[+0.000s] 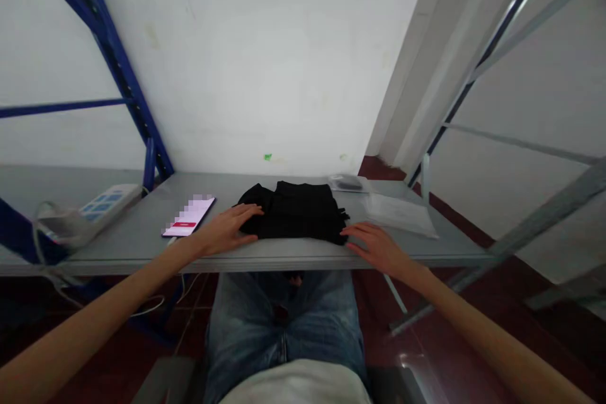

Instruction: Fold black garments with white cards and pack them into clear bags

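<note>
A folded black garment (297, 211) lies on the grey shelf-table (142, 237) in front of me. My left hand (230, 230) rests flat with its fingers stretched out, fingertips touching the garment's left edge. My right hand (376, 245) lies flat near the table's front edge, fingers spread and touching the garment's right corner. Neither hand grips anything.
A phone (189, 217) with a lit screen lies left of the garment, and a white power strip (101, 203) with cables lies further left. A clear plastic bag (400, 213) and a small packet (348, 184) lie to the right. Blue and grey rack frames stand at both sides.
</note>
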Available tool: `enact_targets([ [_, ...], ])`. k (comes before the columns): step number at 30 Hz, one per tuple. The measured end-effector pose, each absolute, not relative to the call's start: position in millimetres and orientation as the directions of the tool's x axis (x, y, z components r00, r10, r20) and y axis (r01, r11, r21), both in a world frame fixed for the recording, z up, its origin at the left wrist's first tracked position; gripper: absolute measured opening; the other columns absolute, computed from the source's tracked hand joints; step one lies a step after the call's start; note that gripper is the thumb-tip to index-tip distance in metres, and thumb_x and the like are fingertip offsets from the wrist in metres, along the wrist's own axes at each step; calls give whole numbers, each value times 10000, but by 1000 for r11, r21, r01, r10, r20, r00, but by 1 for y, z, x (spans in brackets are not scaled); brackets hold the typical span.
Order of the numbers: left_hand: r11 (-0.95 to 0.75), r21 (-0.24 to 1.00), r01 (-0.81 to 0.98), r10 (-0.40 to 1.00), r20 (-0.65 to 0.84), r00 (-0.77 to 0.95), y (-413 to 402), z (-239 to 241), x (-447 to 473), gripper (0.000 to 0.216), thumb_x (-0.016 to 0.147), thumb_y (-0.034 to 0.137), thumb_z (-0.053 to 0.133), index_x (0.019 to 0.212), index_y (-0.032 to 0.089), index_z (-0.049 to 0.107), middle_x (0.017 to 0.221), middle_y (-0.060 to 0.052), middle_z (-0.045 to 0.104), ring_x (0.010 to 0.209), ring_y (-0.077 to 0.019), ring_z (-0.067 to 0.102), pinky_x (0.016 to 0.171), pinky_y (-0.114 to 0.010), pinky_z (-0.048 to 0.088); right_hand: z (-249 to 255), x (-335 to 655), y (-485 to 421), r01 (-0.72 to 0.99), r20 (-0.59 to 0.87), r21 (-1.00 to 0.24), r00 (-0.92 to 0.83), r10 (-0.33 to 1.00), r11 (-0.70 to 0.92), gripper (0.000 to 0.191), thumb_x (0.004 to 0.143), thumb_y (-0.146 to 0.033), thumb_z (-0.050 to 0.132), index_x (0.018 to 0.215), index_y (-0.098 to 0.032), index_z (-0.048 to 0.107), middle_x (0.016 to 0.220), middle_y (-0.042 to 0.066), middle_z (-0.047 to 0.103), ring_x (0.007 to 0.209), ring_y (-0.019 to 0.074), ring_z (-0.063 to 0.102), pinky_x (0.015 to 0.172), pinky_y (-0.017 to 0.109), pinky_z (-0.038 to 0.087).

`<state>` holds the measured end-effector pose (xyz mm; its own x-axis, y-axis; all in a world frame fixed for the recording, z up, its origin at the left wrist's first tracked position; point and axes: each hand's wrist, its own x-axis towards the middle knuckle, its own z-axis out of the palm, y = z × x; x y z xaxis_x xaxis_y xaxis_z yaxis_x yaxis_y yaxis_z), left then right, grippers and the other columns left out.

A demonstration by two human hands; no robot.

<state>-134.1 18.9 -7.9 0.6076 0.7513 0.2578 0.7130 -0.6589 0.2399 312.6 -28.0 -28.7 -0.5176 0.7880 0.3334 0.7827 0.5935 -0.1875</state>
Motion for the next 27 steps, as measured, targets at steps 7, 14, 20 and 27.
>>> enact_targets([
  [7,-646,284,708,762,197,617,27,-4,-150,215,895,408,633,1028,285,750,1382,-68,708,1343,-295,618,1211,-468,403,-25,307,-16,798,332,-177,-503,798,576,211,977,-244,589,1100,-255,759,1140,75,761,1096,274,691,1015,458,541],
  [14,-554,390,736,832,224,507,42,10,-141,307,928,489,533,1027,291,744,1108,-47,786,1069,-269,713,1044,-385,509,-13,307,0,811,396,-223,-432,810,542,245,1003,-252,526,1071,-257,762,1057,61,775,1009,243,713,963,399,552],
  [20,-406,384,829,890,375,261,91,12,-129,340,934,498,497,1076,253,685,1026,-72,776,1012,-282,707,957,-395,524,-5,290,67,882,463,-336,-153,873,332,233,992,-216,524,1083,-222,737,997,54,785,908,217,730,862,331,554],
  [27,-188,138,972,934,331,134,99,-10,-122,327,904,509,582,1003,217,689,1063,-154,716,1082,-345,674,909,-425,534,-31,268,94,957,401,-259,-19,916,133,166,960,-188,569,1052,-199,707,990,85,768,893,231,716,778,297,524],
])
